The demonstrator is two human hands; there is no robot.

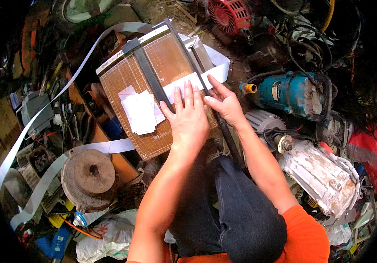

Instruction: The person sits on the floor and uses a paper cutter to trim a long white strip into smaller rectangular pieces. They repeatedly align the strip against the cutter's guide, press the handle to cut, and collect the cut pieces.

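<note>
A wooden paper trimmer (pixel 122 103) with printed grid, dark sliding bar and black blade arm (pixel 228 136) rests above my lap. A white paper strip (pixel 177 85) crosses it and runs past the blade. My left hand (pixel 186 116) lies over the strip with fingers spread, pressing it to the board. My right hand (pixel 221 103) is at the board's right edge, thumb and curled fingers around the blade arm beside the strip; its fingertips are partly hidden. A loose pile of cut white paper pieces (pixel 140 111) lies on the board's left half.
Long white strips (pixel 78 65) loop around the left. Close around me are a rusty round metal part (pixel 89 175), tools and scrap, plastic bags (pixel 103 245), a teal pump (pixel 285 96), a dirty white metal housing (pixel 315 175), a red machine (pixel 228 15) and hoses.
</note>
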